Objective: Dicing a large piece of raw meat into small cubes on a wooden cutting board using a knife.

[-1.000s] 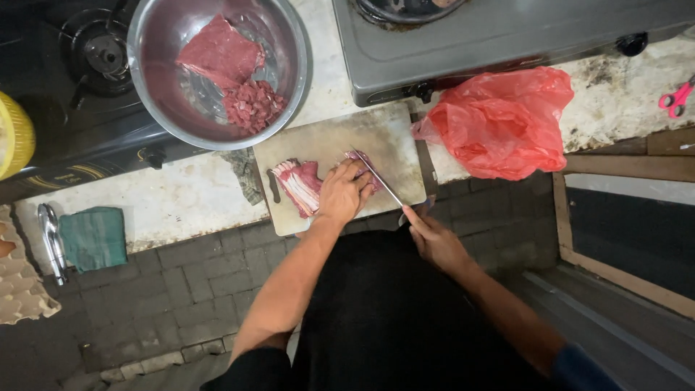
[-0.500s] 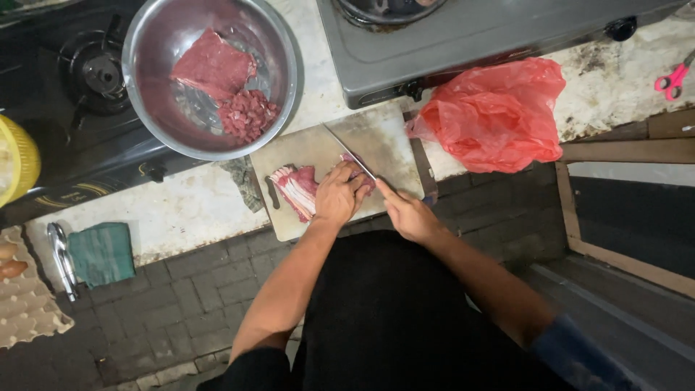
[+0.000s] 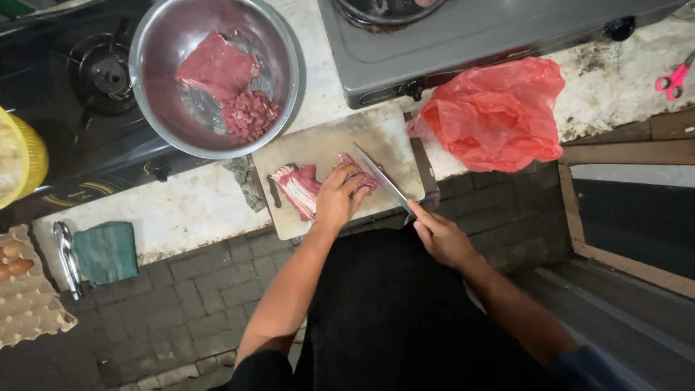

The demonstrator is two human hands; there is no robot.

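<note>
- The left hand [image 3: 339, 197] lies palm down with bent fingers pressing on a strip of raw meat [image 3: 304, 187] on the pale cutting board [image 3: 329, 141], which sits at the near edge of the table [image 3: 181, 210].
- The right hand [image 3: 441, 237] is closed around the handle of a knife [image 3: 382, 179]; the blade slants up to the left, touching the meat just beside the left fingertips.
- Far left of the board stands a metal bowl [image 3: 156, 108] with a slab and small pieces of red meat.
- A red plastic bag [image 3: 496, 116] lies right of the board, in front of a grey stove [image 3: 463, 43].
- A green cloth [image 3: 105, 252] and an egg tray [image 3: 29, 304] lie at the near left; pink scissors [image 3: 673, 78] lie at the far right.
</note>
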